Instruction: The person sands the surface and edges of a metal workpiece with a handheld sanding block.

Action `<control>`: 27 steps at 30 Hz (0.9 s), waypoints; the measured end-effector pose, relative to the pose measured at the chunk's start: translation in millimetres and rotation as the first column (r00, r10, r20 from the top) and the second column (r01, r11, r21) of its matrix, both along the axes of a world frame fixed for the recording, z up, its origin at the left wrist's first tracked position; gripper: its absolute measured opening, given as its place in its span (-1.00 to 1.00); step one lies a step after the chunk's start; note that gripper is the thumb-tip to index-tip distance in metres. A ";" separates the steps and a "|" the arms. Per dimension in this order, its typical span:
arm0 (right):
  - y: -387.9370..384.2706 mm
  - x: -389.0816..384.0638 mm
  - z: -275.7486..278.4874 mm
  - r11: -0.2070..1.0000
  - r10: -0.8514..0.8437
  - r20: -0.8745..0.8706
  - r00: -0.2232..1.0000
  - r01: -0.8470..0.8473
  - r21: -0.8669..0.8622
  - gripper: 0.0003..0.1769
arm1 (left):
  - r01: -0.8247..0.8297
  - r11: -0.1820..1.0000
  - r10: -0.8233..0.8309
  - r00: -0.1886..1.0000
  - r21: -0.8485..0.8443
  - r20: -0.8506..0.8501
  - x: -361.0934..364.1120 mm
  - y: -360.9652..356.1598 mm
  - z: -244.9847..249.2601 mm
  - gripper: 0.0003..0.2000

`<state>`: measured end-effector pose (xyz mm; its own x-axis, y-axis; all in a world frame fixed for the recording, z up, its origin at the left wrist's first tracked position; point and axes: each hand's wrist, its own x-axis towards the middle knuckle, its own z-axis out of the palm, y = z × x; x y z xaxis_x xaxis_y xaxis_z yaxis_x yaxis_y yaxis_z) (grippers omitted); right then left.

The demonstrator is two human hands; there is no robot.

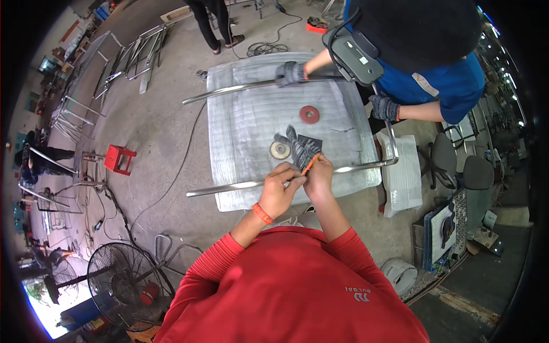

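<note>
A grey knit work glove (303,150) with an orange cuff hangs in front of me over the wrapped table, its fingers pointing away. My left hand (280,186) is bare, with an orange band at the wrist, and pinches the cuff's near end. Also bare, my right hand (320,176) is closed on the cuff from the right. A bent metal tube (231,187) passes just beyond my hands, its near leg lying across the table. Close to the glove are a pale round disc (280,150) and a dark square sheet (310,143), partly covered by the glove.
Opposite, a co-worker (423,68) in blue holds the tube's far side with gloved hands. A reddish disc (309,115) lies on the plastic-wrapped table (240,126). A red stool (119,159), floor fan (123,280) and cables stand left; chairs (443,157) stand right.
</note>
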<state>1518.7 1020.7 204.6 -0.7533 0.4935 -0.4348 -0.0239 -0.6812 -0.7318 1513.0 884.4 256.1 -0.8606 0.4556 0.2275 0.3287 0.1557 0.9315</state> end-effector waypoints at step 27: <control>29.7 -2.7 -59.9 0.979 0.197 -0.043 0.979 -0.199 -0.037 -0.55 | 0.535 0.840 -0.457 0.788 -0.093 0.413 25.5 11.8 3.9 -0.84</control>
<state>1516.0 1050.4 144.7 -0.8508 0.3153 -0.4204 0.0868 -0.7047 -0.7041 1538.5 896.2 260.0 -0.5034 0.8426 -0.1912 0.0593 0.2544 0.9653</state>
